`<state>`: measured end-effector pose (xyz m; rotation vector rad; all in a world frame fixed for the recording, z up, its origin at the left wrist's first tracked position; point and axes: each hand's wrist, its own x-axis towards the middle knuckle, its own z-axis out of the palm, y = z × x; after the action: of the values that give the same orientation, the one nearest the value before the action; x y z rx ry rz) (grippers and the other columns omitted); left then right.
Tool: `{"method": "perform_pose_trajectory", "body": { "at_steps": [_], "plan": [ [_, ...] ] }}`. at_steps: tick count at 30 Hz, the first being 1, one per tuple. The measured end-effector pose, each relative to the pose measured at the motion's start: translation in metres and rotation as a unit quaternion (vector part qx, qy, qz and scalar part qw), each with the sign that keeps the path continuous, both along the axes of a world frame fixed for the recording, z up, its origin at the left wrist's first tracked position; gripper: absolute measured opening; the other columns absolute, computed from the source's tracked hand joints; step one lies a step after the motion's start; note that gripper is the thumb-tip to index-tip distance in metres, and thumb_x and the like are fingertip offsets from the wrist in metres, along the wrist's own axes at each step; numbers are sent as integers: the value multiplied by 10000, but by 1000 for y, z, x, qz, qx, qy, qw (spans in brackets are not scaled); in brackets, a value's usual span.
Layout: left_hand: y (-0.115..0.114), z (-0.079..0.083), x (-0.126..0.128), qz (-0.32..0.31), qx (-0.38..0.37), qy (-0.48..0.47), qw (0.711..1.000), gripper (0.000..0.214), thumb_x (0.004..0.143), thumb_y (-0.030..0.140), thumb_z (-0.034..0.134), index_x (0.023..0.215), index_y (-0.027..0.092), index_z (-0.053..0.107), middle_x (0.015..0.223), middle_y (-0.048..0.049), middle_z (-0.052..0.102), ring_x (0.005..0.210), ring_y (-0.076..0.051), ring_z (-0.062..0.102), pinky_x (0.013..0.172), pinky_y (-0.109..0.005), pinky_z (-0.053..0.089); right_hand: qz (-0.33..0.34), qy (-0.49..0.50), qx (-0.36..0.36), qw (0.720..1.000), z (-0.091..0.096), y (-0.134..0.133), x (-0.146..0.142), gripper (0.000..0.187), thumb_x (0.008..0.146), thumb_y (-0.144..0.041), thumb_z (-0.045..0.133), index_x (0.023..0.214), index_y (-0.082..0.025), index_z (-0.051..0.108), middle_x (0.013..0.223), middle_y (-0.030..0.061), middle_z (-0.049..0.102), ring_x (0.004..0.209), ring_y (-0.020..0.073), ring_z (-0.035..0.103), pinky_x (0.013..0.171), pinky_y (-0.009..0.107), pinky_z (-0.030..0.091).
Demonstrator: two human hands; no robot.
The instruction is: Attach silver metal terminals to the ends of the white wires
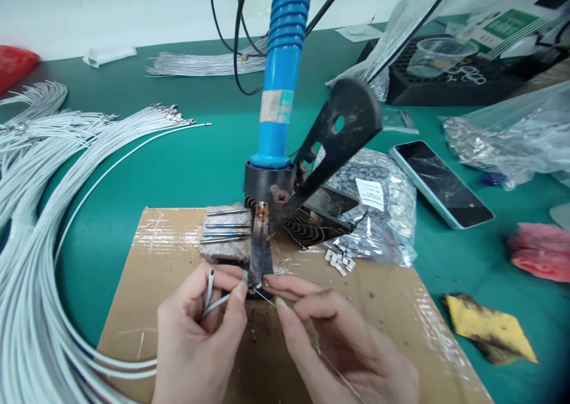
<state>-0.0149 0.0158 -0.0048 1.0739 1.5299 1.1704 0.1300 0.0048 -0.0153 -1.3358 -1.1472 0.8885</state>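
My left hand (200,333) pinches a thin white cable (216,304) and holds its end against the tip of a blue-handled soldering iron (281,83). The iron is fixed upright in a dark metal stand (338,131) on a taped cardboard sheet (401,309). My right hand (342,344) pinches a fine solder wire (267,298) and touches it to the same tip (257,267). Both hands meet at the tip, fingers closed.
A large bundle of white cables (40,226) curves along the left. Small metal terminals (341,260) lie by a silver bag (378,202). A phone (440,181), clear bags (512,137), a yellow sponge (490,327) and pink cloth (541,253) lie right.
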Motion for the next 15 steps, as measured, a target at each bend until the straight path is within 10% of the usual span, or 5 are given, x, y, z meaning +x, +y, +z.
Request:
{"method": "perform_pose_trajectory", "body": {
  "at_steps": [15],
  "plan": [
    [2, 6, 11, 46, -25, -15, 999, 108, 726, 121, 787, 678, 196, 726, 857, -44, 802, 685, -149, 748, 625, -156, 593, -17, 4, -5, 1000, -1, -3, -5, 201, 856, -158, 730, 693, -253, 659, 972, 15, 841, 895, 143, 810, 827, 122, 594]
  ]
}}
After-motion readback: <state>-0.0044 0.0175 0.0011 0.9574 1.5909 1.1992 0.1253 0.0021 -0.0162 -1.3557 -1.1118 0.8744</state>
